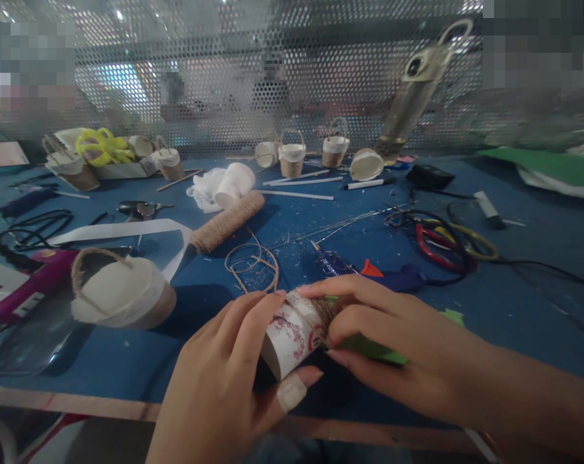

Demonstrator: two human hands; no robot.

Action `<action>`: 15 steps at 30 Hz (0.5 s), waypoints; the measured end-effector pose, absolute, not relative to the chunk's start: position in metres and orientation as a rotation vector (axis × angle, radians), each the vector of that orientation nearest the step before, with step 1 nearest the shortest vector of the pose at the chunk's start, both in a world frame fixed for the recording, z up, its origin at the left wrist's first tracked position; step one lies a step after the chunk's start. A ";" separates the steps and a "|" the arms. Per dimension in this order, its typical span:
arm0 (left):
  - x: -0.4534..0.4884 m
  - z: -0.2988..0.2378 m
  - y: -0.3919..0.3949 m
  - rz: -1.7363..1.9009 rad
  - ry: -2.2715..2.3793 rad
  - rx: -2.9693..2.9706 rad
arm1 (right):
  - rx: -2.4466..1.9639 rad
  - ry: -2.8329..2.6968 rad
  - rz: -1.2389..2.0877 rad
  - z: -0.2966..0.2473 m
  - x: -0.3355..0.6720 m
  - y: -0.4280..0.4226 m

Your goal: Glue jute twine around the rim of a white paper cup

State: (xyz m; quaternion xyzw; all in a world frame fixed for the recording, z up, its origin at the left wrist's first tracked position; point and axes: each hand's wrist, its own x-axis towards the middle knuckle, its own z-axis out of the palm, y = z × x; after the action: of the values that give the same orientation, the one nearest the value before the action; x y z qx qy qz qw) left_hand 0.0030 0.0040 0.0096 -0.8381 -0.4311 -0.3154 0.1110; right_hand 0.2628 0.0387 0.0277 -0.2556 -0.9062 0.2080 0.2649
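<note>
A white paper cup (pixel 292 335) printed with pink blossoms lies on its side between my two hands, its mouth toward the lower left. My left hand (pixel 234 354) is closed round the cup near its rim, with pale tape on the thumb. My right hand (pixel 379 328) grips the other end, fingertips pressed on brown twine (pixel 322 308) wound there. Loose twine (pixel 253 261) curls on the table just behind the cup, near a twine roll (pixel 229 222). Green paper (pixel 374 348) shows under my right hand.
A twine-wrapped basket cup (pixel 132 293) and a purple glue gun (pixel 31 283) stand at left. A blue glue gun (pixel 393 277), pliers (pixel 437 245) and cables lie at right. Small baskets (pixel 292 158) line the back before a perforated metal screen (pixel 321 77), near a bottle (pixel 412 96).
</note>
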 end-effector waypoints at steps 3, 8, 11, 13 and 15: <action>0.003 0.010 0.004 -0.919 -1.265 -2.458 | -0.697 -2.458 0.561 0.027 0.263 0.039; 0.003 0.011 0.004 -0.922 -1.271 -2.459 | -0.709 -2.478 0.574 0.028 0.264 0.039; 0.003 0.010 0.004 -0.924 -1.269 -2.467 | -0.713 -2.479 0.562 0.028 0.264 0.038; 0.003 0.010 0.004 -0.927 -1.274 -2.464 | -0.712 -2.474 0.556 0.028 0.263 0.037; 0.003 0.010 0.004 -0.928 -1.278 -2.460 | -0.707 -2.468 0.553 0.029 0.263 0.037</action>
State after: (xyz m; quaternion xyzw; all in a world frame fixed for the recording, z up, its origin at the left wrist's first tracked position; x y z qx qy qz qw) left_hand 0.0028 0.0036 0.0098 -0.8365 -0.4346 -0.3156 0.1090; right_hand 0.2631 0.0374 0.0286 -0.2603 -0.9087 0.2037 0.2548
